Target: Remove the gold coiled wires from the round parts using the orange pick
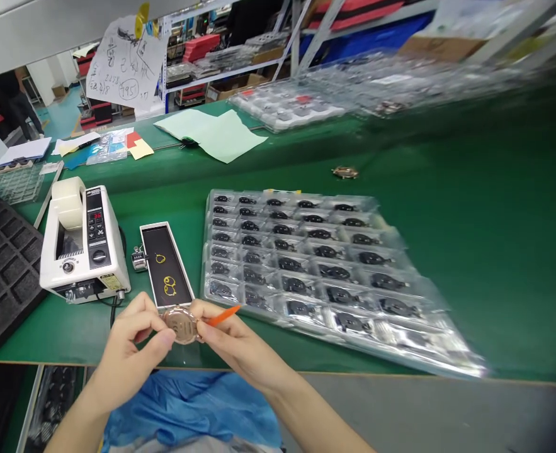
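Observation:
A round, rose-gold watch case (182, 325) is held up just above the table's front edge. My left hand (138, 343) pinches its left side between thumb and fingers. On the other side, my right hand (240, 346) grips the case's right edge. An orange pointed stick (224, 315) also sits in the right hand, its tip towards the upper right; its other end is hidden by the fingers. Right behind the hands lies a white-rimmed black tray (157, 236) with several thin yellow rings (169, 286) in it. A small tally counter (139, 259) touches the tray's left side.
A white tape dispenser (79, 245) stands to the left, beside a black compartment tray (4, 264). On the right, a clear plastic tray (278, 318) holds many dark watch parts. Behind it lies another metal watch piece (345, 172). Green paper (230, 135) and more plastic trays are further back.

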Available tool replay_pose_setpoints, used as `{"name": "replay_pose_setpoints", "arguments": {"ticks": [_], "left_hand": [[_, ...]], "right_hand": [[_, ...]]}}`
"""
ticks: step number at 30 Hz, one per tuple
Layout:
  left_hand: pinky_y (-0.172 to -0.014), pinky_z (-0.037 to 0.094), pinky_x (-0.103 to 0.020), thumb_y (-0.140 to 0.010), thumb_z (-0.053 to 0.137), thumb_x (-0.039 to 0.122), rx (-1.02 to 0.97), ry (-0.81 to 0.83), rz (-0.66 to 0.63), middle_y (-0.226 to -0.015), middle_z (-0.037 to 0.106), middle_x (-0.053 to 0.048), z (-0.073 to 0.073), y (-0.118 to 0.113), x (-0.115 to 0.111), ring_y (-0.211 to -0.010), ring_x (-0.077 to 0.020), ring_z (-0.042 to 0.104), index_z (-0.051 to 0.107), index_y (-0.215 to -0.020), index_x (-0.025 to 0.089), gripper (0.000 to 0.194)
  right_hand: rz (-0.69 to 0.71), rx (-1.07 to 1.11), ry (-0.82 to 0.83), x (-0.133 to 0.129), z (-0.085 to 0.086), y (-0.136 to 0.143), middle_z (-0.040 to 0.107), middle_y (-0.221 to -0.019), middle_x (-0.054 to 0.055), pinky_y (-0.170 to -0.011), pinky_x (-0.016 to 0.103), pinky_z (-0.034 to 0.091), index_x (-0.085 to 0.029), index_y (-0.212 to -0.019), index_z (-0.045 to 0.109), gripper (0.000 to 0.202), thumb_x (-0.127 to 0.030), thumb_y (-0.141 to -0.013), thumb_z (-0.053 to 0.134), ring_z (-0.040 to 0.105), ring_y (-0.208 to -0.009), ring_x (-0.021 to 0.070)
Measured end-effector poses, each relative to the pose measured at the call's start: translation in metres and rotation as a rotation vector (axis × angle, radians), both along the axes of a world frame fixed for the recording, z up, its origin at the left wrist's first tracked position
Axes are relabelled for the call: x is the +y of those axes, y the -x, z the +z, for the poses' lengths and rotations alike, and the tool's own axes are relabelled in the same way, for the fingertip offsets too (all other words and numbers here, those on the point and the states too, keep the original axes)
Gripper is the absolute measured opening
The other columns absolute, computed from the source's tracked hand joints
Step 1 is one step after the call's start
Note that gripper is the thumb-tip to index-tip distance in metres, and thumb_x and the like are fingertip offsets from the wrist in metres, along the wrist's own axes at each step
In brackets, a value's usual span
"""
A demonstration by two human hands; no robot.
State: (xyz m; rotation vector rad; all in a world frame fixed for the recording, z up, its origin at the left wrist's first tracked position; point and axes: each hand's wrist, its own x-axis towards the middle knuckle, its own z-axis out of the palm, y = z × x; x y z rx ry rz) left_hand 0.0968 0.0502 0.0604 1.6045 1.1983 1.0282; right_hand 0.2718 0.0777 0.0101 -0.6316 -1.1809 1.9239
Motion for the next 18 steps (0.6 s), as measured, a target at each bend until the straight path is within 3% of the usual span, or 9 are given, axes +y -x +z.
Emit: {"name": "replay_pose_setpoints", "arguments": {"ticks": [11,18], "left_hand": [[-0.057,0.035,-0.025,-0.091,0.057,0.043,-0.004,0.038,-0.040,-0.071,0.043,0.000,-0.0020,0.0049,0.0048,-0.064,-0.0134,0.041,0.061,-0.063,0.018,0.038],[-0.056,0.035,-0.025,-0.092,0.056,0.040,0.030,0.009,-0.010,-0.070,0.042,0.000,-0.0041,0.0033,0.0028,-0.064,-0.0140,0.041,0.062,-0.063,0.018,0.037]], "right_hand": [[0.022,-0.025,-0.011,-0.0005,0.0008,0.0002,0.043,-0.071,-0.003,-0.066,0.026,0.032,-0.020,-0.072,0.049,0.046,-0.062,-0.083,0.062,0.036,-0.067,0.0128],[-0.001,-0.061,-0.028,-0.0002,0.0034,0.0002,0.044,-0.070,-0.002,-0.067,0.027,0.035,-0.020,-0.071,0.051,0.047,-0.065,-0.082,0.061,0.039,-0.067,0.0136]]}}
